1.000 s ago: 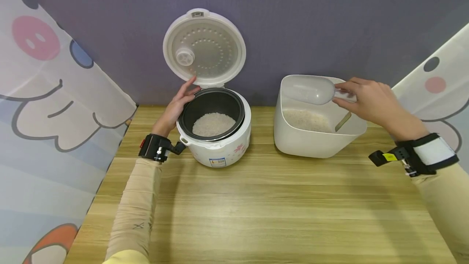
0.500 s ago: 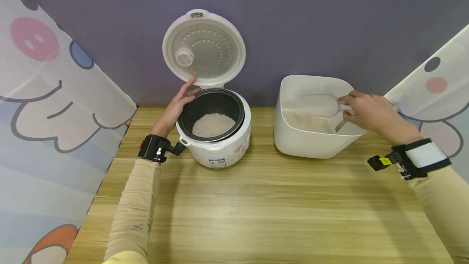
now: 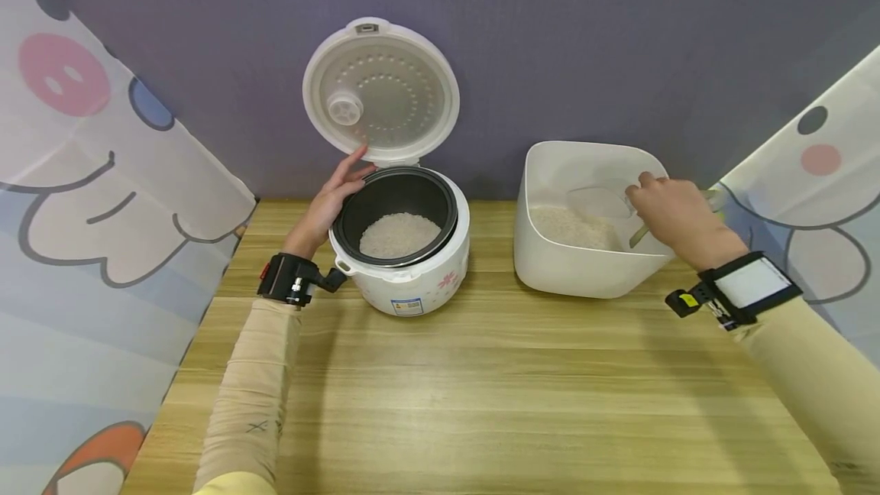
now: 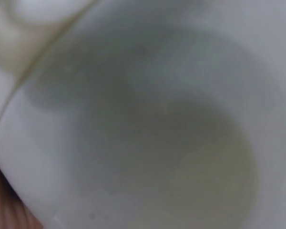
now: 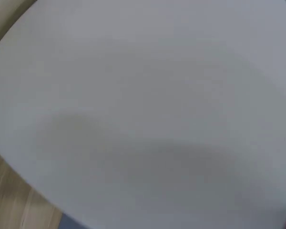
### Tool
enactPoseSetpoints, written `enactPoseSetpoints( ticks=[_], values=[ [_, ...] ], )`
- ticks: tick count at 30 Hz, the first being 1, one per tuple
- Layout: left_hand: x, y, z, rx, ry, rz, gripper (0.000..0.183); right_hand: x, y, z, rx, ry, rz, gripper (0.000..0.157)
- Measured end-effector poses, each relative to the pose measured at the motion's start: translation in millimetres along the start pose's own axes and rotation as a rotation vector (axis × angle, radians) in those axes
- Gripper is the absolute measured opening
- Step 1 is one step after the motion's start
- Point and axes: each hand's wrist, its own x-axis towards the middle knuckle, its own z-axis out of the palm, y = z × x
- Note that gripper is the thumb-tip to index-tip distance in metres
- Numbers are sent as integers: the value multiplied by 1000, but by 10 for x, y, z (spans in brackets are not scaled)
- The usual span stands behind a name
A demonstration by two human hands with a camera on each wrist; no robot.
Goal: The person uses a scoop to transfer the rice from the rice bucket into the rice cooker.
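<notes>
A white rice cooker stands on the table with its lid raised. Rice lies in its black inner pot. My left hand rests on the cooker's left rim, fingers stretched toward the lid hinge. To the right, a deep white bin holds more rice. My right hand, over the bin's right side, grips the handle of a translucent scoop; its bowl is down at the rice, and the hand hides the handle. Blurred white walls fill both wrist views.
A thin tan strip leans inside the bin near its right wall. Behind the cooker and bin rises a grey-purple wall. Cartoon-printed sheets border the wooden table on both sides.
My right hand has lowered the scoop from the bin's rim to the rice, its wrist shifting left and turning. The left hand, cooker and bin have stayed in place.
</notes>
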Motion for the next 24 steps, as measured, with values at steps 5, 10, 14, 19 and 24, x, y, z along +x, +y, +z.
enactPoseSetpoints(
  ticks=[5, 10, 14, 19, 24],
  values=[
    [-11, 0, -7, -6, -5, -9, 59, 48, -77, 62, -6, -36, -26, 13],
    [-21, 8, -3, -8, 3, -4, 59, 119, -148, 78, 89, -134, -34, 19],
    [-32, 19, 8, -14, 2, -5, 60, 164, -188, 86, 191, -220, -16, 27],
    [-32, 12, 15, -14, -13, -9, 59, 162, -167, 107, 282, -253, -5, 34],
    [-25, 9, 14, -31, -12, -4, 59, 164, -123, 106, 338, -250, -44, 35]
  ],
)
